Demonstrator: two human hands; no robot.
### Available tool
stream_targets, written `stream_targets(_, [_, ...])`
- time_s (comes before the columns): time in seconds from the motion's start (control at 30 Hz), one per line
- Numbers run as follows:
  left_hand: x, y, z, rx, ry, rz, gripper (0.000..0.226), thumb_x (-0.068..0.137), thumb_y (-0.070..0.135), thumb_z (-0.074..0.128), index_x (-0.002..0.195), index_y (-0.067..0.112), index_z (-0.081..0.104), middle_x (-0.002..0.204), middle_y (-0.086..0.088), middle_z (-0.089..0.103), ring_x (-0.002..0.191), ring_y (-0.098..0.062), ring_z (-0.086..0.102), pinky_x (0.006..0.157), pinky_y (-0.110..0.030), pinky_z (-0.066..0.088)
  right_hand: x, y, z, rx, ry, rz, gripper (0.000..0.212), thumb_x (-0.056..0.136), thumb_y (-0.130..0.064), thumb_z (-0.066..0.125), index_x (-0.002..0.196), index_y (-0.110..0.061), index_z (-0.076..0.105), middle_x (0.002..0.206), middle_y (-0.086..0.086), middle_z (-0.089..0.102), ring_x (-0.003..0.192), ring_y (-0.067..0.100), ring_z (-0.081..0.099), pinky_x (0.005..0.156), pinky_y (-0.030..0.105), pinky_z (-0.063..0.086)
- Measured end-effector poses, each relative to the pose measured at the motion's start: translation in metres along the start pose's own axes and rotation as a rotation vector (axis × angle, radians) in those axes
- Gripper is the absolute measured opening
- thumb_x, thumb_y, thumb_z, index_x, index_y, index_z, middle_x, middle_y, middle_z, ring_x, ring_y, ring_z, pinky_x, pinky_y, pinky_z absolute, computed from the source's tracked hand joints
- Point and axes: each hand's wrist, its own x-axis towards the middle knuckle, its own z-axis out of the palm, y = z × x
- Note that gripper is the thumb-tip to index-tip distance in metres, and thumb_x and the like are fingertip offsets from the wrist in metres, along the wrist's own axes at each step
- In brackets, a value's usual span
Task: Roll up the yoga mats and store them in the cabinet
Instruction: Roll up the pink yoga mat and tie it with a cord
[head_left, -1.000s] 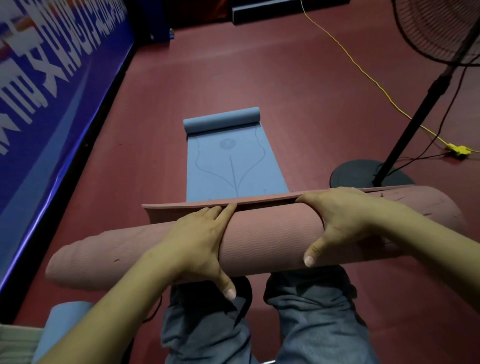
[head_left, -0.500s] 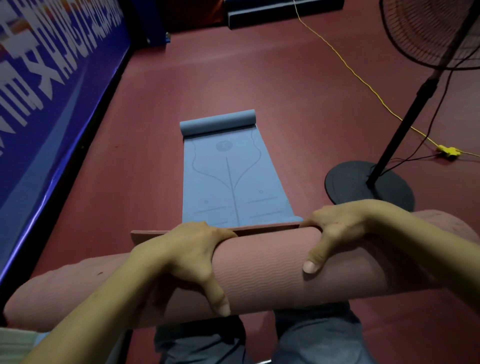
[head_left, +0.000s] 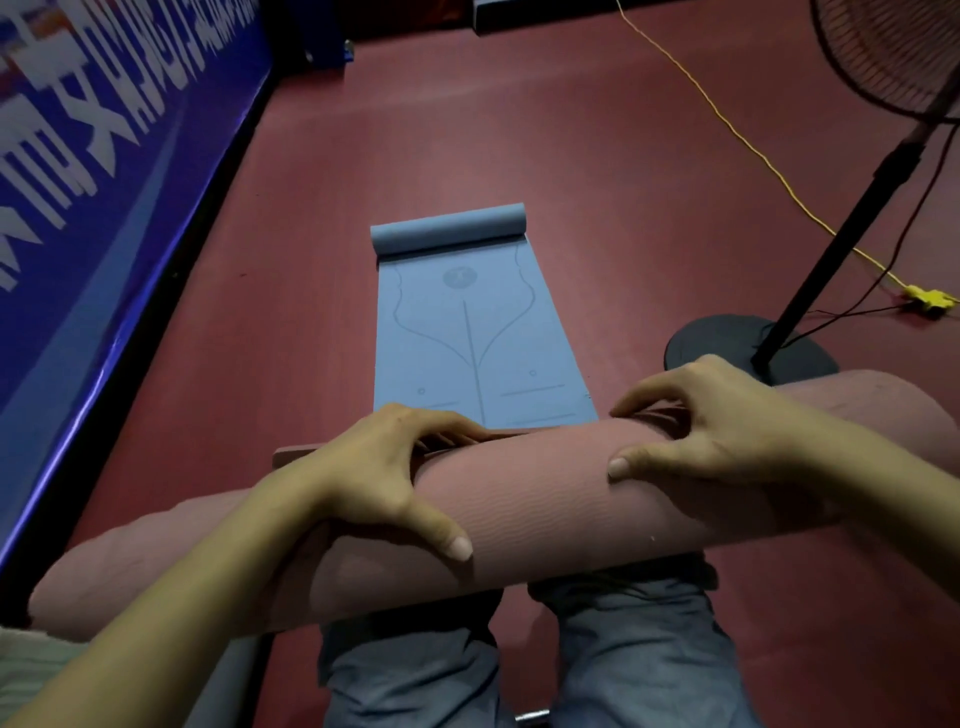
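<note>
Hands, two of them, are working one pink yoga mat (head_left: 545, 499), almost fully rolled and lying crosswise above the person's two denim-clad knees (head_left: 639, 649). Left hand (head_left: 374, 478) is curling its fingers over the roll's far side onto the loose flap, thumb pressing the near face; right hand (head_left: 706, 436) is doing likewise, so each grip is clamping the pink mat. One blue yoga mat (head_left: 478, 338) is lying flat on the red floor (head_left: 597, 156) beyond, rolled only at its far end. One standing fan (head_left: 831, 260) is standing at right, one yellow cable (head_left: 753, 150) trailing past it.
</note>
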Motion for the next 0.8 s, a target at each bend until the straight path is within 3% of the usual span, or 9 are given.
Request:
stream_targets(0.13, [0.007,-0.013,-0.004,-0.062,0.004,0.011,0.087,0.048,0.055,0.099,0.128,0.035,0.069,0.121,0.023,0.071,0.116,0.001,0.064,0.103,-0.033,0.05,-0.004,0.001,0.013,0.088,0.116,0.002,0.067,0.07,-0.087,0.061,0.111,-0.037,0.077,0.104,-0.027,0.074,0.102,-0.005,0.068,0.09,0.038,0.057])
stream_targets(0.27, [0.009,-0.015,-0.007,-0.022,0.127,0.028,0.071,0.056,0.065,0.088,0.118,0.036,0.074,0.113,0.027,0.07,0.109,0.001,0.066,0.093,-0.026,0.052,0.002,-0.007,0.002,-0.086,-0.023,0.068,0.072,0.078,-0.087,0.046,0.124,-0.038,0.071,0.113,-0.018,0.074,0.108,0.009,0.069,0.089,0.036,0.055])
stream_targets(0.37, [0.008,-0.017,-0.009,0.073,0.301,0.008,0.057,0.063,0.074,0.073,0.107,0.039,0.078,0.099,0.034,0.071,0.095,0.005,0.066,0.081,-0.021,0.05,0.012,-0.02,0.002,-0.341,-0.195,0.064,0.101,0.056,-0.106,0.038,0.121,-0.033,0.062,0.105,-0.01,0.071,0.098,0.025,0.066,0.083,0.038,0.05])
stream_targets(0.47, [0.011,-0.017,-0.005,0.149,0.384,-0.082,0.051,0.072,0.069,0.067,0.107,0.034,0.08,0.105,0.025,0.075,0.102,0.001,0.068,0.094,-0.029,0.053,0.027,-0.022,0.006,-0.398,-0.298,0.102,0.115,0.031,-0.108,0.051,0.115,-0.03,0.052,0.11,-0.012,0.064,0.102,0.022,0.064,0.09,0.042,0.05])
stream_targets(0.53, [0.006,-0.014,0.011,0.262,0.653,-0.001,0.036,0.08,0.056,0.068,0.094,0.026,0.082,0.099,0.014,0.077,0.102,-0.01,0.068,0.092,-0.033,0.052,0.037,-0.017,0.006,-0.375,-0.314,0.124,0.121,0.025,-0.109,0.051,0.118,-0.032,0.051,0.113,-0.012,0.066,0.105,0.021,0.064,0.09,0.043,0.052])
stream_targets(0.6, [-0.008,-0.001,0.047,0.271,1.014,0.064,0.021,0.084,0.039,0.074,0.076,0.019,0.075,0.081,0.007,0.07,0.08,-0.014,0.061,0.074,-0.029,0.048,0.042,-0.014,0.007,-0.373,-0.304,0.121,0.121,0.025,-0.111,0.048,0.118,-0.033,0.052,0.111,-0.011,0.068,0.104,0.022,0.065,0.088,0.043,0.053])
stream_targets(0.63, [-0.016,0.01,0.071,0.169,1.102,0.037,0.022,0.085,0.035,0.075,0.071,0.018,0.07,0.072,0.008,0.063,0.069,-0.012,0.056,0.065,-0.026,0.044,0.044,-0.013,0.008,-0.373,-0.296,0.12,0.12,0.025,-0.111,0.047,0.117,-0.033,0.052,0.109,-0.01,0.069,0.103,0.023,0.065,0.087,0.043,0.053])
stream_targets(0.73, [-0.027,0.027,0.149,-0.363,0.942,-0.141,0.033,0.082,0.049,0.072,0.069,0.02,0.066,0.053,0.01,0.052,0.05,-0.001,0.044,0.051,-0.024,0.038,0.05,-0.015,0.008,-0.353,-0.287,0.124,0.114,0.029,-0.111,0.046,0.11,-0.031,0.056,0.1,-0.006,0.069,0.095,0.026,0.064,0.081,0.041,0.051])
stream_targets(0.8, [-0.022,0.027,0.187,-0.603,0.623,-0.382,0.044,0.071,0.066,0.072,0.096,0.03,0.067,0.057,0.01,0.062,0.053,-0.001,0.053,0.058,-0.026,0.046,0.058,-0.013,0.004,-0.314,-0.289,0.132,0.11,0.03,-0.111,0.046,0.101,-0.029,0.06,0.094,-0.006,0.068,0.09,0.025,0.063,0.079,0.04,0.051])
